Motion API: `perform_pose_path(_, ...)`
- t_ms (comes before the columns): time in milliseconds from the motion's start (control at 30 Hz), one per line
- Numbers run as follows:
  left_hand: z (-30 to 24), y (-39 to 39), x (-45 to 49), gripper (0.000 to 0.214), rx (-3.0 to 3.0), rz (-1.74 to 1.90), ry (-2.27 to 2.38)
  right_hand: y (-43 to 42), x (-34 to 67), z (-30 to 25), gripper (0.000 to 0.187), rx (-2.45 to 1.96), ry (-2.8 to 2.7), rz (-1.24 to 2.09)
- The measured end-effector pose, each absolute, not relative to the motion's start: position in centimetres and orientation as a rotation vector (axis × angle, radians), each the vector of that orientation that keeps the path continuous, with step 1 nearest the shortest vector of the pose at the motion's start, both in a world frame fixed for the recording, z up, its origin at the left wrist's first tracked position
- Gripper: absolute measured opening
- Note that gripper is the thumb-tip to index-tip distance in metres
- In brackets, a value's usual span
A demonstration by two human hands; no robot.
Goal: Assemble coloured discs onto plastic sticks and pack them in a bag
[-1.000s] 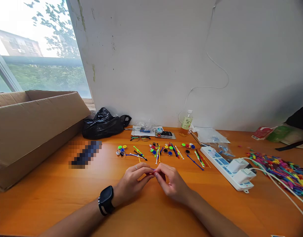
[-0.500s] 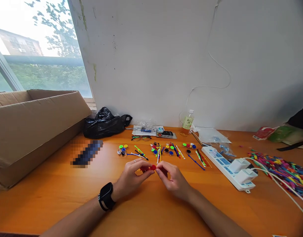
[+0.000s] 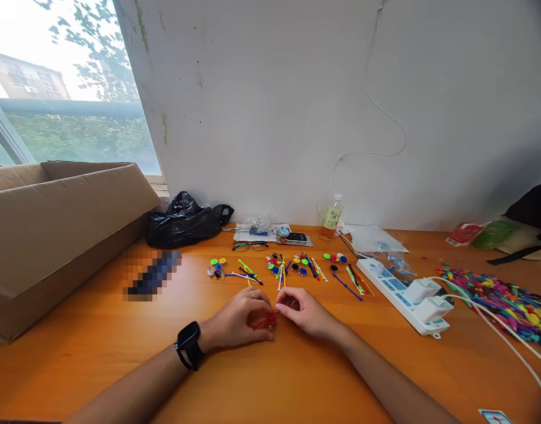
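The bare orange-brown wooden counter point(image 3: 252, 388) fills the foreground, with a white printed card point(image 3: 495, 417) cut off at its near right corner. Above it, the left hand point(image 3: 239, 315), with a ring and a black square-faced watch point(image 3: 189, 338) on the wrist, curves with thumb and fingers apart around a thin red piece point(image 3: 265, 322). The piece is blurred and lies between the two hands; the right hand point(image 3: 308, 312) brings thumb and forefinger tips together at its end, and I cannot tell which hand grips it. Just beyond, small round coloured discs point(image 3: 218, 268) and slim knobbed plastic sticks point(image 3: 247, 268) lie in loose groups. To the right are a long white power strip point(image 3: 396, 288) with two white plugs and a spread heap of multicoloured pieces point(image 3: 508, 306). Farther back stand or lie dark-framed glasses point(image 3: 250, 246), a black-screened phone point(image 3: 295, 237), a clear labelled bottle point(image 3: 331, 221) and a crumpled black plastic bag point(image 3: 182, 224), with a large open cardboard box point(image 3: 67, 218) at the left. Behind rises a stained pale wall point(image 3: 270, 106) beside a window point(image 3: 76, 121) showing leaves and a building.
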State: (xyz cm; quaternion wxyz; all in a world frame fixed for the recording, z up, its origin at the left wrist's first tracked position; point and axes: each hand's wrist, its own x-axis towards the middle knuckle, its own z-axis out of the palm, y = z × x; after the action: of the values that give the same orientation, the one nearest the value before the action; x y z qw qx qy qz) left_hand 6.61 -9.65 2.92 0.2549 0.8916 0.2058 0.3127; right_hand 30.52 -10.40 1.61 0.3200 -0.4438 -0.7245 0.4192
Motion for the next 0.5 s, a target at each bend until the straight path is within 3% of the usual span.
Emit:
perform_pose_path(267,3.9,-9.3,5.3,0.043,2.463,0.733,0.452,-10.5,31.1,2.0,0.024,-1.128,-1.916,1.218)
perform_pose_path(367,3.5,-9.8,6.1,0.03,2.463,0.817,0.532,-10.9,31.4,2.5,0.029,-1.094,-1.977,1.343)
perform_pose_path(500,3.1,-10.2,7.2,0.015,2.474,0.92,0.588,-10.9,31.2,2.1,0.019,-1.096,-1.996,1.324)
